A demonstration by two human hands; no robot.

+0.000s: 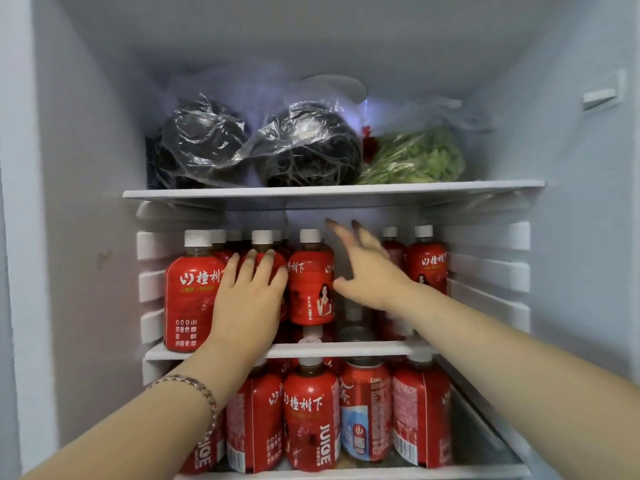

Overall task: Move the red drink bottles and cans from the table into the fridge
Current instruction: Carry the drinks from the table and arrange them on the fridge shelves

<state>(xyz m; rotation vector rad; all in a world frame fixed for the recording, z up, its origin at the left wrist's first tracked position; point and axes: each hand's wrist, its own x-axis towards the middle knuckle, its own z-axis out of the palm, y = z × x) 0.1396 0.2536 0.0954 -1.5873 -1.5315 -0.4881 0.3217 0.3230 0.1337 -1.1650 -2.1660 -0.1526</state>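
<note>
Red drink bottles with white caps stand in rows on the fridge's middle shelf [346, 348]. My left hand [247, 296] lies flat with straight fingers against the front of one bottle [262, 242], between a large-label bottle [192, 289] and another bottle [310, 282]. My right hand [367, 268] hovers with spread fingers in the gap right of that bottle, holding nothing. On the shelf below stand more red bottles [310, 414] and a red cola can [365, 407].
The top shelf [332, 192] carries two dark bundles in clear plastic [304, 147] and a bag of green vegetables [415, 157]. White ribbed fridge walls flank the shelves. Two more bottles [426, 261] stand at the right end of the middle shelf.
</note>
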